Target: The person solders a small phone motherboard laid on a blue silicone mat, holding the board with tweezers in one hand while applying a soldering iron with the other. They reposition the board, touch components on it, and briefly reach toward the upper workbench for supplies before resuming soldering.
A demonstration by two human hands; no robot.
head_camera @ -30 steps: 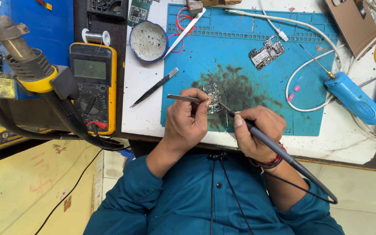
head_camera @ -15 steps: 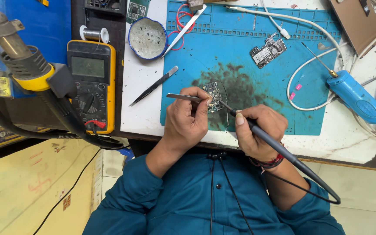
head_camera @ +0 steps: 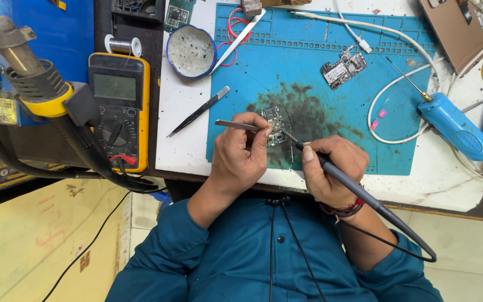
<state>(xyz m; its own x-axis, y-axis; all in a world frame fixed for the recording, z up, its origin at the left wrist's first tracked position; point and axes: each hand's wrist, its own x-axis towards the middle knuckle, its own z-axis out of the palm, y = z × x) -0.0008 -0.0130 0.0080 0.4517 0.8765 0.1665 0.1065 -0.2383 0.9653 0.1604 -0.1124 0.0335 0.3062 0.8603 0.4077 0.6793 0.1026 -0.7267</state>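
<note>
Left hand closed around thin metal tweezers, with the tips pressed on a small circuit board. Right hand wrapped in a pen grip around a black soldering iron, its fine tip touching the near right edge of that same small board. Small board lying on the dark, stained middle part of a blue work mat, just beyond both hands. Black cable of the iron running from the near end of the handle, past the right wrist, over the teal sleeve. Farther on the mat, to the right, a second circuit board, well apart from the first. On the left of the mat, on the white surface, a spare pair of dark tweezers lying at a slant. Beyond it, a round blue tin with a grey inside, and a flat white tool leaning over its rim. Left of the surface, a yellow multimeter with a grey screen, and beside it a hot-air nozzle with a yellow collar. On the right side, a blue handheld tool with a thin metal tip, with a white cable curving near it.
</note>
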